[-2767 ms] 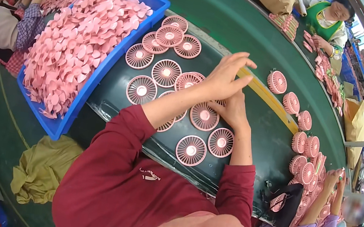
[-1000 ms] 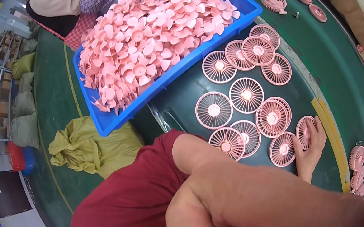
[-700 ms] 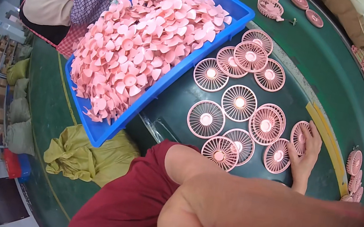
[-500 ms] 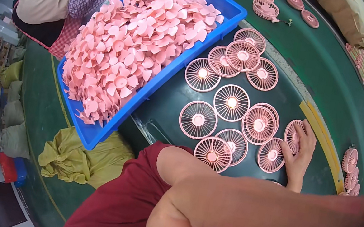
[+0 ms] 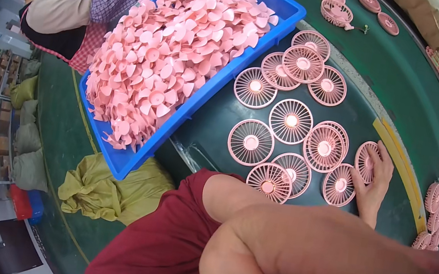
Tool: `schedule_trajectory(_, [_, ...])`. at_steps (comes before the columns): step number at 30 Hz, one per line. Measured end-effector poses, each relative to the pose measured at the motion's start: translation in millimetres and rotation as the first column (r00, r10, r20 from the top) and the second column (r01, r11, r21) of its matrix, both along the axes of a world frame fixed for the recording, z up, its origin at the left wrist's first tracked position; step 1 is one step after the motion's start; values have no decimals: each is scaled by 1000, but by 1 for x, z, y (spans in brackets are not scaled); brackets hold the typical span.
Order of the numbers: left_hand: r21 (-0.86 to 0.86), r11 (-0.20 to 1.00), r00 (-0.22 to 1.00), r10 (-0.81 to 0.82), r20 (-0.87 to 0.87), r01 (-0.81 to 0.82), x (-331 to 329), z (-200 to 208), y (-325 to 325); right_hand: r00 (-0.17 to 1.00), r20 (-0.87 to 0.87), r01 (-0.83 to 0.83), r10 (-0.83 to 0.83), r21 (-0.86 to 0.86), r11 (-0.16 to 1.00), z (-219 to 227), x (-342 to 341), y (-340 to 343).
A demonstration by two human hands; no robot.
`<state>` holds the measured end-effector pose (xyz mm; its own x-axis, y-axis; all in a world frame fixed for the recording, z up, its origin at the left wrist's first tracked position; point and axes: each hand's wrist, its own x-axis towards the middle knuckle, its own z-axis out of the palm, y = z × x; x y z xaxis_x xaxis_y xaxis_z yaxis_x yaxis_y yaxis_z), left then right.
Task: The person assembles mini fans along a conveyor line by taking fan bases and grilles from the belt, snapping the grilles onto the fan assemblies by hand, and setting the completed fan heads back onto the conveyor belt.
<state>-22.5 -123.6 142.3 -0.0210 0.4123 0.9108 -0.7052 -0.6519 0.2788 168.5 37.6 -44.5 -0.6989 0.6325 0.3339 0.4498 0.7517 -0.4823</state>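
Several pink round fan grilles (image 5: 290,121) lie on the dark green work surface, some overlapping. At the right end of this group, my right hand (image 5: 377,184) is closed around the rim of one grille (image 5: 365,162), thumb on its near side and fingers on its right. Just left of the thumb lies another grille (image 5: 340,184). My bent left forearm (image 5: 326,259) crosses the lower right, close and blurred toward its far end; the left hand is out of view. It hides my right forearm.
A blue tray (image 5: 198,97) heaped with pink fan blades (image 5: 156,62) stands to the left, above a yellow-green sack (image 5: 106,188). A co-worker (image 5: 68,19) is at its far side. More grilles (image 5: 336,12) lie on the green belt (image 5: 416,71). Yellow tape (image 5: 400,170) runs beside my hand.
The whole view has shifted slightly, so things sit farther right. My right hand stays on the same grille. The co-worker's hands have moved.
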Motion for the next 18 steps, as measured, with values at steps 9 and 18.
schedule_trajectory(9, [24, 999, 999, -37, 35, 37, 10, -8, 8, 1000, 10, 3, -3, 2, 1000, -1, 3, 2])
schedule_trajectory(18, [-5, 996, 990, -92, 106, 93, 33, -16, 13, 1000, 20, -15, 15, 24, 1000, -1, 3, 3])
